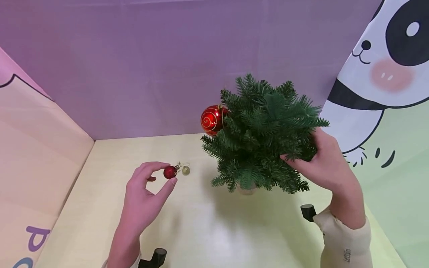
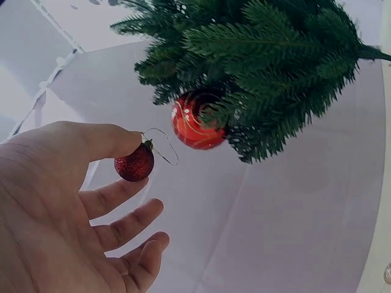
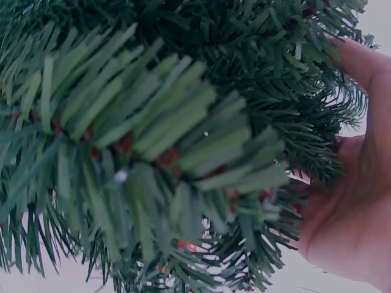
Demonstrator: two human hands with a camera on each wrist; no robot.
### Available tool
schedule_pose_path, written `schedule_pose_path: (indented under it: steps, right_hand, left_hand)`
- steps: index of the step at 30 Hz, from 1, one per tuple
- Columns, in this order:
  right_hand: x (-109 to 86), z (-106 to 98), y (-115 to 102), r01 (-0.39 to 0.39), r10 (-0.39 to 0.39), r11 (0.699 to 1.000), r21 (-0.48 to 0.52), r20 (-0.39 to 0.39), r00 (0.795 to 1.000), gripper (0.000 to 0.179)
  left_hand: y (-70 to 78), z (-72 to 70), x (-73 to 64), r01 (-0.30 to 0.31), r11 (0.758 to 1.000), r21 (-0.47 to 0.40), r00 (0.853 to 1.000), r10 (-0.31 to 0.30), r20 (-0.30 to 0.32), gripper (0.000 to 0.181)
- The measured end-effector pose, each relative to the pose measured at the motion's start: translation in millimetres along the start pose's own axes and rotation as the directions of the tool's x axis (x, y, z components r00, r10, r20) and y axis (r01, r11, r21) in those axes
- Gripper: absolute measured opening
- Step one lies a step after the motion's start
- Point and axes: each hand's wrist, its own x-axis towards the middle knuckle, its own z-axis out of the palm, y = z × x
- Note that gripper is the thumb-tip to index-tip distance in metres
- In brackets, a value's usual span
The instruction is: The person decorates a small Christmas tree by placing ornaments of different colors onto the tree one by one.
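Between thumb and index finger, my left hand [image 1: 144, 197] pinches a small red ball ornament [image 1: 170, 172]. A thin loop of cord rises from its cap in the left wrist view, where the other fingers are spread loosely. My right hand [image 1: 326, 162] grips the right side of a small artificial Christmas tree [image 1: 261, 137], with its thumb in front and its fingers mostly hidden by branches. A larger red ball ornament [image 1: 212, 120] with gold swirls hangs on the tree's left side. Green needles fill most of the right wrist view, beside the hand [image 3: 354, 201].
A small gold ball ornament [image 1: 186, 170] lies on the pale table [image 1: 110, 178], just beyond the left hand's ornament. A purple cloth wall [image 1: 151, 74] stands behind, and printed panels, one with a panda [image 1: 392, 74], flank the table.
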Motion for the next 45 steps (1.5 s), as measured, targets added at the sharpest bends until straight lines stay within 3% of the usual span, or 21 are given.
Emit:
schedule_pose_path:
  steps: [16,30,37,45]
  right_hand:
    - [2.0,-3,5,0.020,-0.021,1.000,0.015,0.032,0.999,0.051]
    - [4.8,-7,-1,0.044,-0.042,0.999,-0.021,0.108,0.993,0.052]
    - [8.7,-16,7,0.065,-0.056,0.997,-0.039,0.192,0.980,0.050]
    - [8.4,-26,19,0.105,-0.116,0.992,0.063,0.210,0.971,0.051]
  left_hand:
    - [16.7,6.3,6.6,-0.119,0.991,-0.065,0.993,0.119,0.001,0.040]
    - [25.2,10.8,15.4,-0.173,0.982,-0.071,0.985,0.174,0.009,0.039]
    - [39.0,18.0,4.7,-0.154,0.988,-0.034,0.988,0.153,-0.028,0.037]
    - [50.8,28.4,-6.5,-0.132,0.991,0.002,0.989,0.132,-0.068,0.035]
